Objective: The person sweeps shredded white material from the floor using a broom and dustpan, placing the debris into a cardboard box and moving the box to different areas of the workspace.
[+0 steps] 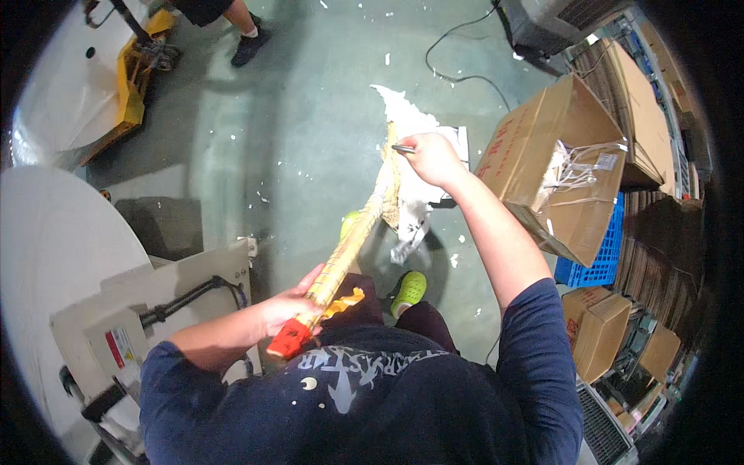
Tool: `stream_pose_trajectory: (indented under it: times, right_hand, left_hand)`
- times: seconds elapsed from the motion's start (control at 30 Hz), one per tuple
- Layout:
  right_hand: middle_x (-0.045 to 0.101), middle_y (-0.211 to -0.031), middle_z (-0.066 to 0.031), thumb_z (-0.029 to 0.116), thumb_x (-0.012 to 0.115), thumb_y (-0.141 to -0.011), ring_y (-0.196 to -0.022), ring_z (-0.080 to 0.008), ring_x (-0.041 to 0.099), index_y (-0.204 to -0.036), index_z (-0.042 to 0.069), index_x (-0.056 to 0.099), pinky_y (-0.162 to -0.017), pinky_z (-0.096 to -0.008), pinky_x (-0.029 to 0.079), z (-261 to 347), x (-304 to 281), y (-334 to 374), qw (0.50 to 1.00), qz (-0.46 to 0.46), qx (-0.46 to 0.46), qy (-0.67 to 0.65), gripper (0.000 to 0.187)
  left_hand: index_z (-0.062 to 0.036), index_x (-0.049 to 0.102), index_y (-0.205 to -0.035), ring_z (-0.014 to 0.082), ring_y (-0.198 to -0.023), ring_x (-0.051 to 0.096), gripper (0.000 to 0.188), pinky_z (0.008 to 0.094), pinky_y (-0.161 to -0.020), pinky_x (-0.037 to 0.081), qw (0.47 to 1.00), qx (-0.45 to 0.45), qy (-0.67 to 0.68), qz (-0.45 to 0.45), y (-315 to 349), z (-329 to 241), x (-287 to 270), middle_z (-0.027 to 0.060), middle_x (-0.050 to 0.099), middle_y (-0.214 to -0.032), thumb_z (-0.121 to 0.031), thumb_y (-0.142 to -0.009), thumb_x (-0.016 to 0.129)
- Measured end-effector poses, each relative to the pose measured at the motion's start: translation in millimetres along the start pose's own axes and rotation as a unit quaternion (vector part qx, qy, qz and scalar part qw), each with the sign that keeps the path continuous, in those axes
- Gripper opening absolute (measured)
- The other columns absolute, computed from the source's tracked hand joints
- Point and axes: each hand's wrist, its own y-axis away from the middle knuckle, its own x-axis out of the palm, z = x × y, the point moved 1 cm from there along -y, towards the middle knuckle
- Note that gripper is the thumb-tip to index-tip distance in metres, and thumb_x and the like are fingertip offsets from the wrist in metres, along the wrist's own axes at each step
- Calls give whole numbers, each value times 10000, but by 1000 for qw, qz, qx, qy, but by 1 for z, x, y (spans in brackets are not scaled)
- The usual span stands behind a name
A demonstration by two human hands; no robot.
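Observation:
My left hand is wrapped round a long yellow-tan pole near its red end. The pole slants away from me, and its far end widens into a rough, straw-coloured part, like a broom head. A loose yellow strip hangs beside the pole. Beyond it, my right hand is closed on a short, slim, dark metallic tool, whose tip lies over the far part of the pole. Crumpled white material surrounds that end, with another torn piece nearer me.
At right stand an open cardboard box, a blue crate and stacked flat cardboard. A pale machine with a large white roll is at left. A yellow pallet jack and another person's leg are farther off.

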Motion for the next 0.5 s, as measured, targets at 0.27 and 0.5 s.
stream_pose_trajectory:
  times: [0.27, 0.5]
  right_hand:
    - [573, -756, -157, 191, 485, -686, -728, -309, 545, -797, 81, 612, -675, -357, 434, 135, -171, 104, 980, -127, -129, 79, 202]
    - [550, -577, -57, 83, 532, -722, -518, -108, 481, -751, 1, 609, -474, -214, 406, 228, -309, 240, 976, -216, -23, 2, 116]
  left_hand:
    - [-317, 30, -1278, 250, -528, 534, 903, 340, -479, 485, 991, 128, -28, 31, 108, 85, 100, 118, 371, -1106, 81, -615, 497]
    - [-285, 21, -1285, 293, -551, 553, 1000, 352, -432, 480, 981, 150, -89, 90, 161, 119, 184, 119, 332, -1192, 52, -508, 553]
